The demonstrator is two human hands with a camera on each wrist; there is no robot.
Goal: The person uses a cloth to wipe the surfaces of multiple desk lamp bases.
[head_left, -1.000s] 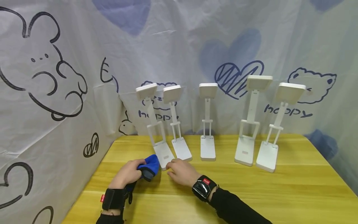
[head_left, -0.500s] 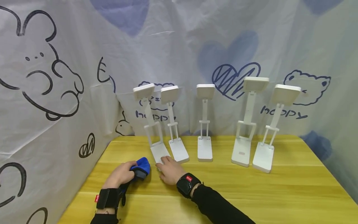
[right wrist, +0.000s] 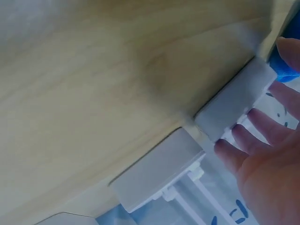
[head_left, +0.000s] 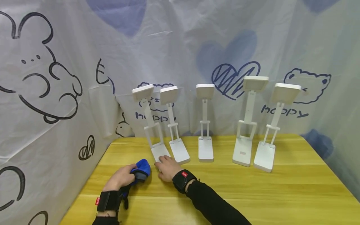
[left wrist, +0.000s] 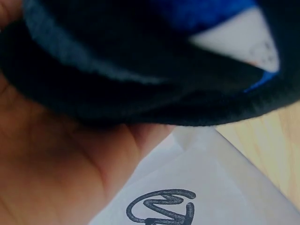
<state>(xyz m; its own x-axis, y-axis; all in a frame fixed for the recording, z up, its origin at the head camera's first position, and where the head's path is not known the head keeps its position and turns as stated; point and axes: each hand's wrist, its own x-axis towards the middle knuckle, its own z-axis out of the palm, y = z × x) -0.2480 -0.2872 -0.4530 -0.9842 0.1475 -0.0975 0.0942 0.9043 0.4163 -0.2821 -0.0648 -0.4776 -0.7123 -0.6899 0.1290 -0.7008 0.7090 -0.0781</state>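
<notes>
Leftmost in a row of white desk lamps stands a lamp with an upright stem and tilted head. My right hand rests on the front of its base, fingers extended; the right wrist view shows the fingertips along the edge of the base. My left hand grips a bunched blue and dark grey cloth, left of that base and apart from it. Close up in the left wrist view, the cloth has black edging and a white tag; the left fingers are mostly hidden behind it.
A second lamp stands just right of the first. Further along are a middle lamp and two more lamps on the right. The yellow wooden table ends at a white printed curtain behind and beside it.
My right hand has moved left from the base's front corner onto its front part. My left hand has drawn the cloth slightly left, away from the lamp. The head view has shifted slightly.
</notes>
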